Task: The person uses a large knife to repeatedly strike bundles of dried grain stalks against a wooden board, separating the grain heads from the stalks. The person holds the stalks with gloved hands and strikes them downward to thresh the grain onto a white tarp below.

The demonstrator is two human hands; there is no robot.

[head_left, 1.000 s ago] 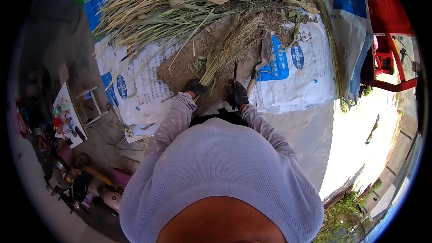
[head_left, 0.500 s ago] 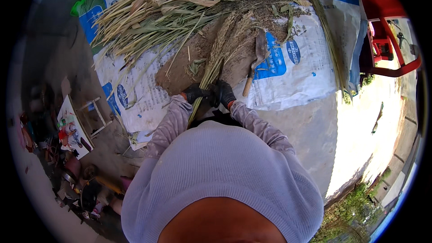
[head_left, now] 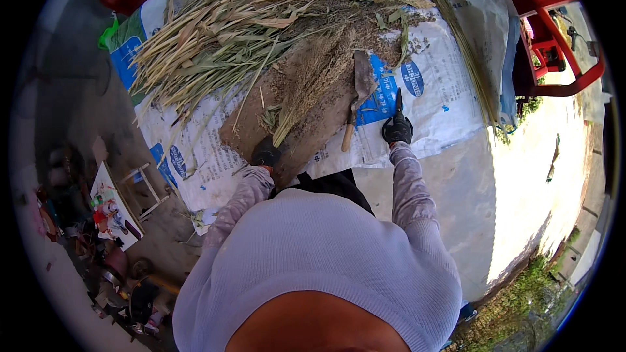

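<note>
My right hand (head_left: 397,130), in a black glove, is closed round dark pruning shears (head_left: 399,101) over the printed white sack sheet, blades pointing away from me. My left hand (head_left: 266,154), gloved too, is at the near end of a bundle of seed-headed stalks (head_left: 310,94); its fingers are too dark to make out. Short stem ends of the bundle show beside this hand. The bundle lies slanting across a brown board (head_left: 244,124). Right of it rests a broad-bladed chopping knife (head_left: 362,77) with a wooden handle.
A heap of dry stalks and leaves (head_left: 195,45) covers the far left of the sack sheet (head_left: 443,127). Thin stalks (head_left: 466,58) lie along its right side. Red metal frames (head_left: 567,85) stand at the far corners. Clutter (head_left: 111,221) fills the floor at left.
My right hand has moved away from the bundle to the right with the shears. My left hand has shifted left and nearer me. The bundle now lies on the board, its stems shorter.
</note>
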